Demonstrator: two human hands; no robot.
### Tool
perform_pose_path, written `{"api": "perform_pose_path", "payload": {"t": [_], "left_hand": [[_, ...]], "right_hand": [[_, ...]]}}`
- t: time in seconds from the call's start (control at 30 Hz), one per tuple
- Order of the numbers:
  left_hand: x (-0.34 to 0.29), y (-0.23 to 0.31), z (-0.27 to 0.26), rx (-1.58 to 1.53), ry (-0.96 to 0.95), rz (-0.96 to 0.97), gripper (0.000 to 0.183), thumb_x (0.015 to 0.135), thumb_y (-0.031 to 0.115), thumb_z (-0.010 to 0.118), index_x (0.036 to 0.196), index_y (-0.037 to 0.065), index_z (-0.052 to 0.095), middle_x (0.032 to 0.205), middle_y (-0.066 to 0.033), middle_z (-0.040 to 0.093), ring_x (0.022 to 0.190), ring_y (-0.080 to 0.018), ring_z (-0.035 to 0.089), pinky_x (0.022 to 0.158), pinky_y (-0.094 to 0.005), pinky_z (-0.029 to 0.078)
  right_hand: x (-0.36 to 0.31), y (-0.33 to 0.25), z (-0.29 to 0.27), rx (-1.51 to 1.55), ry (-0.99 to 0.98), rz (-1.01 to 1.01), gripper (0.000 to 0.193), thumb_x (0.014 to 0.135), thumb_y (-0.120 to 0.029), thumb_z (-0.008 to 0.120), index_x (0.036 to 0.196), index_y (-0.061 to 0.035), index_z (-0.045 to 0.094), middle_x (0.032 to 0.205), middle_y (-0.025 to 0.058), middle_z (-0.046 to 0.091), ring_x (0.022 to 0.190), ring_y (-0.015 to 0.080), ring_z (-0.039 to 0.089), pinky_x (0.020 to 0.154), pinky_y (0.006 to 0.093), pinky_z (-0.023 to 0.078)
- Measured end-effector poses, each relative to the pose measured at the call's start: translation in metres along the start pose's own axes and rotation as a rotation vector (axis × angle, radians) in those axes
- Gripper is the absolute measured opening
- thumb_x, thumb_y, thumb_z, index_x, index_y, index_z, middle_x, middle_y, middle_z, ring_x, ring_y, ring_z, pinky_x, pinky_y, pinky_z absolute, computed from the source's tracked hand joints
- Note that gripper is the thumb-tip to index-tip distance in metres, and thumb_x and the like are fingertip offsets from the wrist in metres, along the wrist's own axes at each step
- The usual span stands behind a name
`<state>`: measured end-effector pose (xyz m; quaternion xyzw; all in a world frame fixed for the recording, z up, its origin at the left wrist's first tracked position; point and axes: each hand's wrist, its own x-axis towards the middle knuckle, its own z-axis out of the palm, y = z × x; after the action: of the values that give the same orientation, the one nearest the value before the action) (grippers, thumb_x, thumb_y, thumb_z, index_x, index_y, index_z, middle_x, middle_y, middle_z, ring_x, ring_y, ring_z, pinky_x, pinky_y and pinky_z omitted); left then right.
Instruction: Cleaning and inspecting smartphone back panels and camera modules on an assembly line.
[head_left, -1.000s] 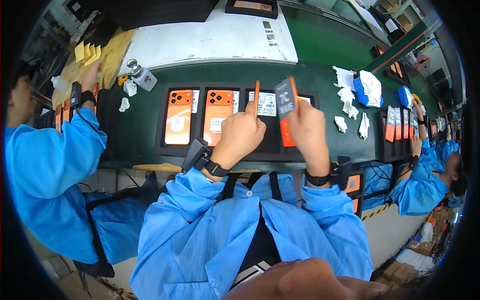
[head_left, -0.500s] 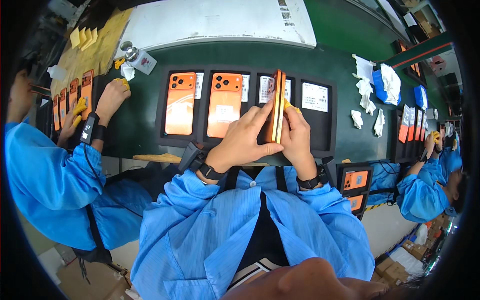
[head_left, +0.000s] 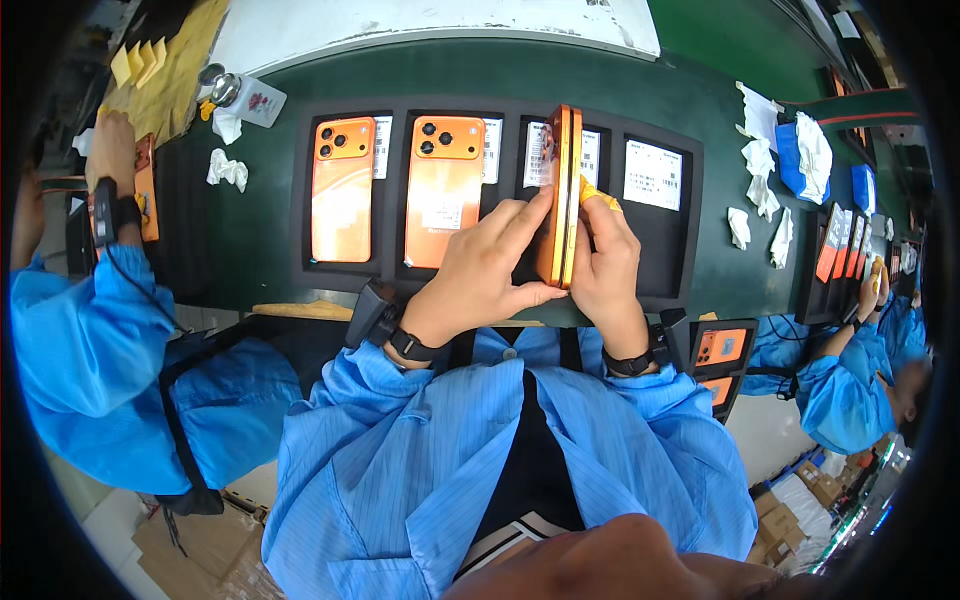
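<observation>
Two orange phones are pressed together and held edge-on above the black tray. The left phone has its camera side toward my left hand, whose fingers and thumb grip it. My right hand, with yellow finger cots, closes on the right phone from the other side. In the tray's two left compartments lie an orange phone and another orange phone, backs up. White labels show beside them; the rightmost compartment holds a white label.
Crumpled white tissues and a pump bottle stand left of the tray. More tissues and a blue packet lie to the right. Co-workers in blue sleeves sit on both sides. A second tray sits low at right.
The view has shifted slightly. My hands still hold both phones together. The left co-worker's hand has moved away to the far left, uncovering a crumpled tissue.
</observation>
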<state>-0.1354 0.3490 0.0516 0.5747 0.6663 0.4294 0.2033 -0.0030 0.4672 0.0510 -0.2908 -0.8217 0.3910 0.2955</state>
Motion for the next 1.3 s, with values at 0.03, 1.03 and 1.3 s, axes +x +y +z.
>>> {"api": "perform_pose_path", "payload": {"t": [0.03,1.03,1.3], "left_hand": [[-0.001,0.002,-0.002,-0.006,-0.032,-0.026,0.106,0.066,0.034,0.089,0.152,0.002,0.036,0.112,-0.0150,0.057,0.093,-0.0299,0.063,0.079,-0.0381,0.053],[0.024,0.041,0.012,-0.660,0.315,-0.014,0.043,0.093,-0.016,0.045,0.135,-0.005,0.046,0.146,-0.0225,0.047,0.127,-0.0276,0.057,0.107,-0.0365,0.049],[0.022,0.036,0.016,-0.753,0.413,0.006,0.035,0.093,-0.015,0.047,0.128,-0.007,0.047,0.137,-0.0211,0.056,0.128,-0.0255,0.056,0.101,-0.0333,0.053]], "right_hand": [[0.000,0.001,0.001,-0.001,-0.002,0.000,0.031,0.092,0.003,0.057,0.123,0.0021,0.061,0.101,0.0243,0.065,0.085,0.0380,0.068,0.074,0.0407,0.055],[0.001,-0.027,-0.010,0.419,0.152,-0.065,0.034,0.095,0.006,0.051,0.129,0.0072,0.049,0.118,0.0194,0.068,0.110,0.0249,0.068,0.092,0.0347,0.056],[-0.006,-0.022,0.001,0.476,0.198,-0.163,0.038,0.094,0.010,0.051,0.131,0.0101,0.043,0.130,0.0225,0.060,0.118,0.0283,0.064,0.099,0.0369,0.054]]}}
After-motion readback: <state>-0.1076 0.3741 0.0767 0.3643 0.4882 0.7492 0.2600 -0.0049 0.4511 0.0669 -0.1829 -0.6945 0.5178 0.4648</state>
